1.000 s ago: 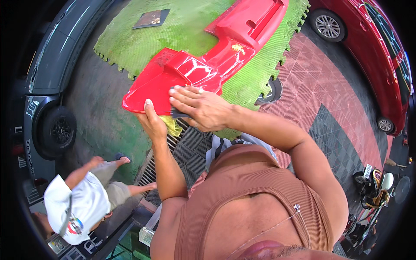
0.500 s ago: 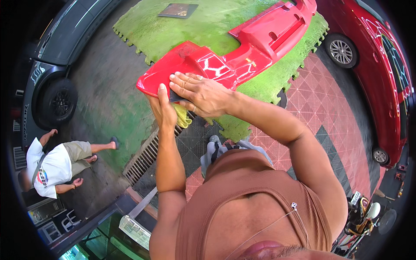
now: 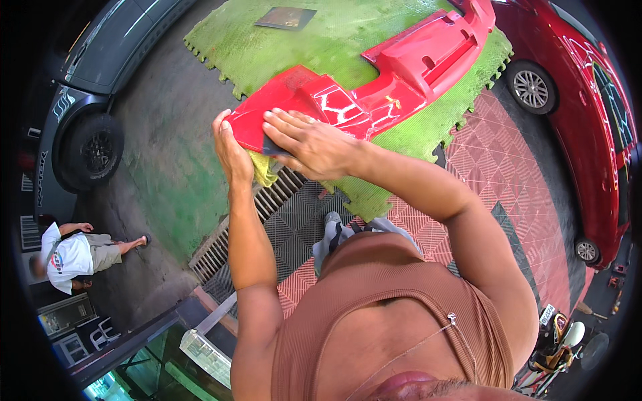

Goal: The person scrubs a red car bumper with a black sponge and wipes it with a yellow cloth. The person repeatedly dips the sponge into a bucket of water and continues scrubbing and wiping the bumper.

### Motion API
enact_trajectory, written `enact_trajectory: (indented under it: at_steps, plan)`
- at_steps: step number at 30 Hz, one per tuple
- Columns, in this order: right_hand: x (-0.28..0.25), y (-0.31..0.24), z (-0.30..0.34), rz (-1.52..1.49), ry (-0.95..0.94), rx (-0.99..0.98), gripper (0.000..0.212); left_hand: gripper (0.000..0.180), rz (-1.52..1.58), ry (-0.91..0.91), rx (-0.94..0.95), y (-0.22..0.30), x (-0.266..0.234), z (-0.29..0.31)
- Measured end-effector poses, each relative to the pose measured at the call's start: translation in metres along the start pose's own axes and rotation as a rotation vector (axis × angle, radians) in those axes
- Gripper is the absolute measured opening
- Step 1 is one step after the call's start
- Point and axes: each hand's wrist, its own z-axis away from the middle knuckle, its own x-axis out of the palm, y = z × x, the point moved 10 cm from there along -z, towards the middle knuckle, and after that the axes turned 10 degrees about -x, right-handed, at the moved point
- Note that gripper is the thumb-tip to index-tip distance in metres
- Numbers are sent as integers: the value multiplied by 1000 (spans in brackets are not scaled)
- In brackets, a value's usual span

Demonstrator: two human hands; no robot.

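A long glossy red bumper part [image 3: 408,73] stretches from in front of me toward the far right. My left hand [image 3: 234,157] is at its near left end, the fingers bent around the pointed edge. Flat over the upper face of that end lies my right hand [image 3: 311,144], fingers stretched leftward. A dark thin sheet [image 3: 270,147] pokes out beneath the right fingers, against the red surface; its exact kind is not clear. Just under the part hangs a yellow cloth [image 3: 263,170], mostly hidden by the part and the hands.
Green interlocking mats [image 3: 227,40] lie beneath the part, with a dark flat sheet [image 3: 286,18] on them. A dark vehicle [image 3: 93,144] stands left, a red car [image 3: 582,87] right. Another person [image 3: 73,257] is at the left. A floor grate [image 3: 214,250] runs near my feet.
My left hand has shifted left, from the part's near edge to its pointed end. The right hand stays on the surface. The other person has moved farther left.
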Motion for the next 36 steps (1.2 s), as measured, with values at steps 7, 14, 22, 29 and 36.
enact_trajectory:
  at_steps: [7,14,22,29,36]
  plan:
    - [-8,-33,57,-12,-74,22,62,48,-104,6,59,2,-6,-5]
    - [-6,-14,-10,-116,8,-144,61,52,-42,9,30,2,3,-1]
    - [-9,-3,27,-180,-174,-189,68,63,65,11,-20,-17,-1,-2]
    - [5,4,-50,-136,-11,-197,62,59,147,-5,-45,-23,4,-8]
    - [-9,-9,49,-92,-250,-110,67,58,-87,30,50,-1,-5,0]
